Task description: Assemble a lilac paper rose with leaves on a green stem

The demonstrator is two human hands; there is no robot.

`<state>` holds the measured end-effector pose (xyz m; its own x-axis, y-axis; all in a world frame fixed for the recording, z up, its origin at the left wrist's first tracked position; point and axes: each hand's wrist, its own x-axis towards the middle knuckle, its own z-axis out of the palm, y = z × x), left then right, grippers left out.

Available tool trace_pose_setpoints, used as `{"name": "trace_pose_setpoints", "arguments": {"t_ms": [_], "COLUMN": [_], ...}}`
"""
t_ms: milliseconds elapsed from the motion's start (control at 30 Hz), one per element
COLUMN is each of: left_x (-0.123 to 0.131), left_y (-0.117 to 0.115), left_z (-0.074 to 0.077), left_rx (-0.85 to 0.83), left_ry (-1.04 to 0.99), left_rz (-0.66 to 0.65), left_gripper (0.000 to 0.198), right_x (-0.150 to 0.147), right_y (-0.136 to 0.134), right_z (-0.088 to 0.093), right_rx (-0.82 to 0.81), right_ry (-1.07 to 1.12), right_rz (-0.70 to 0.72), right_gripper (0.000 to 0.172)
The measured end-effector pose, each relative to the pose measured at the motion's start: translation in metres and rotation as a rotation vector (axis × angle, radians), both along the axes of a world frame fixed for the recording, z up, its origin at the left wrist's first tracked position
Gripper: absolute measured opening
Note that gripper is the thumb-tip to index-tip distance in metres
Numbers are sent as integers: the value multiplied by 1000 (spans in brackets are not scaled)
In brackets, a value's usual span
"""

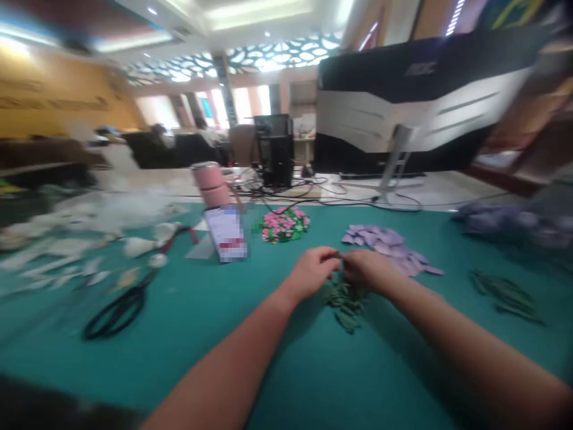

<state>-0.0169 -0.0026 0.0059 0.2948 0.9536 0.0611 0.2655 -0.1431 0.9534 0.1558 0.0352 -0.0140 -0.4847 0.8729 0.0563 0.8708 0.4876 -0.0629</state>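
My left hand [314, 272] and my right hand [367, 269] meet fingertip to fingertip above the green mat [277, 370]. Their fingers are pinched together around something small and dark, too blurred to name. Just below them lies a small heap of green leaf-shaped pieces [347, 307], partly covered by the right hand. Behind the right hand, a pile of light purple pieces [385, 242] spreads over the mat. A cluster of pink and green flower-like bits [285, 225] lies beyond the left hand.
Dark-handled scissors [119, 310] lie at left near white scraps [58, 257]. A phone [227, 234] leans before a pink bottle [211, 184]. More green pieces [508, 295] and a purple bundle [496, 220] are at right. Behind stand a monitor [380, 113] and cables [286, 196].
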Motion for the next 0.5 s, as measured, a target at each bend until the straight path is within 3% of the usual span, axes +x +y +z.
{"name": "trace_pose_setpoints", "arguments": {"t_ms": [167,300,400,500], "left_x": [-7,-7,-7,-9], "left_y": [7,9,10,11], "left_z": [5,5,5,4], "left_rx": [12,0,-17,-26], "left_ry": [72,141,168,162], "left_rz": [14,-8,14,29], "left_gripper": [31,36,40,42], "right_x": [3,12,39,86], "right_y": [-14,-23,-26,-25], "right_z": [4,9,25,40], "right_rx": [-36,-75,-75,-65], "right_ry": [-19,19,57,60], "right_rz": [-108,-101,-114,-247], "right_gripper": [19,17,17,22]}}
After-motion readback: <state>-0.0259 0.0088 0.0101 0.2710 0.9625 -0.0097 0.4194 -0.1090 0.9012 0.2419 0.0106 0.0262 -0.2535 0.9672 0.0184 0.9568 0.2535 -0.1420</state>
